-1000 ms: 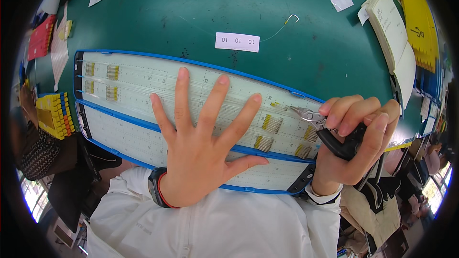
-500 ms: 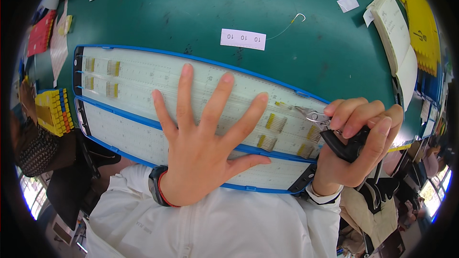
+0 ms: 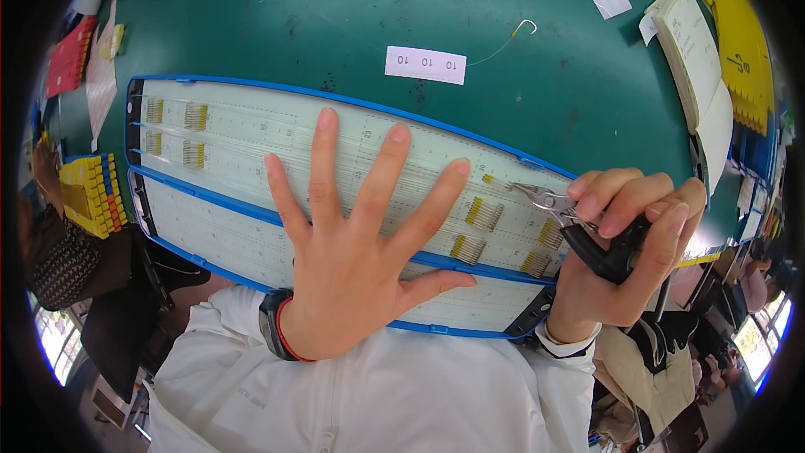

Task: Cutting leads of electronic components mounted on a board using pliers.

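Observation:
My left hand (image 3: 352, 260) is spread flat over a long blue-rimmed fishing rig case (image 3: 218, 231), its fingers pressing on thin clear lines stretched along the white board. Within my right hand (image 3: 650, 222) are small pliers (image 3: 549, 200) with metal jaws and dark handles. The jaw tips are at a small yellow-bound piece (image 3: 493, 180), likely a hook, near the case's far rim; whether they grip it I cannot tell. Rows of yellow-bound fish hooks (image 3: 485, 214) sit just below the tips. More hook rows (image 3: 195, 116) lie at the case's left end.
Beyond the case lie a white paper strip (image 3: 425, 72) and a loose hook (image 3: 527, 27) on a thin line. An open notebook (image 3: 692, 59) and yellow packs (image 3: 738, 42) are at the right. Yellow blocks (image 3: 84, 197) and a red pack (image 3: 71, 57) stand left.
The pliers have shifted very slightly left and up with my right hand. My left hand stays in place on the case.

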`<state>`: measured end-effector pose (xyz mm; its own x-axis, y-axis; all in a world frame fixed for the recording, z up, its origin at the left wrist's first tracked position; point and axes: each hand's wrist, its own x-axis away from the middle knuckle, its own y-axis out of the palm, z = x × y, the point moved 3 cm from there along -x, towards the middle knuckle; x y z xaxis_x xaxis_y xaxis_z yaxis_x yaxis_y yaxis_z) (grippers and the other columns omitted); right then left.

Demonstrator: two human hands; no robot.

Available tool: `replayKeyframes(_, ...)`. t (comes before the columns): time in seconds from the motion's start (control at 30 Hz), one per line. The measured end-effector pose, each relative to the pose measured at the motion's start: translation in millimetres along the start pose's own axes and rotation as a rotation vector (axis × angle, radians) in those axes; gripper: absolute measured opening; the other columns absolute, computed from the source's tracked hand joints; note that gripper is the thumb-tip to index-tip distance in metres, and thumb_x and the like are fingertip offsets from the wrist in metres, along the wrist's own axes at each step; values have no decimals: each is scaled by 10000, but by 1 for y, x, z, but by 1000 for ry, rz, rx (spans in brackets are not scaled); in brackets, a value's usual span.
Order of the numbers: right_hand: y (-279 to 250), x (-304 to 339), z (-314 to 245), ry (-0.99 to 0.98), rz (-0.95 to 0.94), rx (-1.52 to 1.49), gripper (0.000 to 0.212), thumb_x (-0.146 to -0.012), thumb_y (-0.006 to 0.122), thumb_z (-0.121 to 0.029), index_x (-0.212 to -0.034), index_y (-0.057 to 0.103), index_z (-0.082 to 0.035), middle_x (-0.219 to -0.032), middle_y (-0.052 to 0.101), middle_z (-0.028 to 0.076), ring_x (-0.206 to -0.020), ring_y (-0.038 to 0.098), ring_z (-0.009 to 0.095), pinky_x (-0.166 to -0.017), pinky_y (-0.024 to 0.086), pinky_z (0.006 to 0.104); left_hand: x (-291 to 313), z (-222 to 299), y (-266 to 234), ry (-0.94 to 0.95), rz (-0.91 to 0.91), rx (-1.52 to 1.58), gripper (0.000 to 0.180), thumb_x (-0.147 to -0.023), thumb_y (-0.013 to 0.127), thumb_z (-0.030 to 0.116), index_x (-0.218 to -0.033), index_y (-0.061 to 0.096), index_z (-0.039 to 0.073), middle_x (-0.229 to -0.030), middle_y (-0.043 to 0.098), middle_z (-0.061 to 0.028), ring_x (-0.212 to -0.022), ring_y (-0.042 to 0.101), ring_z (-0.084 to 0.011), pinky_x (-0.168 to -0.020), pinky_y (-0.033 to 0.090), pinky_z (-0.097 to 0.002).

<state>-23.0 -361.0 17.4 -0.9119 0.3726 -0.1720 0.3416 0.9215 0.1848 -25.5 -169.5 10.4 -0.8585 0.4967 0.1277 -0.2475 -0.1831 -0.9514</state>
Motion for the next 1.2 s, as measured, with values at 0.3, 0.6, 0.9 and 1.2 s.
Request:
replayKeyframes(0.3, 9, 0, -4, 12, -36, 65, 193, -1011, 299, -221, -875, 338, -90, -678, 426, 73, -645, 528, 214, -694, 483, 380, 1, -2, -1, -1, 6, -9, 841, -635, 634, 739, -1338, 546, 286, -1463, 313, -111, -1369, 206, -495, -1013, 73, -731)
replayKeyframes(0.6, 6, -1, -4, 22, -32, 68, 204, -1008, 311, -220, -854, 324, -87, -671, 423, 71, -636, 529, 214, -699, 483, 386, -2, 1, -1, -10, -28, -5, 821, -640, 638, 730, -1332, 554, 296, -1463, 310, -111, -1372, 191, -494, -1007, 76, -740)
replayKeyframes(0.9, -25, -4, -32, -249, 95, 122, 146, -1008, 318, -187, -911, 332, -78, -704, 451, 93, -684, 572, 249, -688, 518, 397, -4, 2, -5, 0, -35, 74, 791, -651, 688, 669, -1335, 550, 296, -1462, 314, -107, -1375, 170, -496, -1008, 62, -744)
replayKeyframes(1.2, -55, -38, -25, -164, -279, 1202, 217, -826, 699, -83, -1027, 632, -32, -1063, 624, 108, -984, 573, 236, -857, 435, 325, -8, -24, -12, 56, 22, 256, 803, -695, 740, 525, -1401, 469, 256, -1464, 300, -177, -1394, 194, -432, -1083, 129, -647)
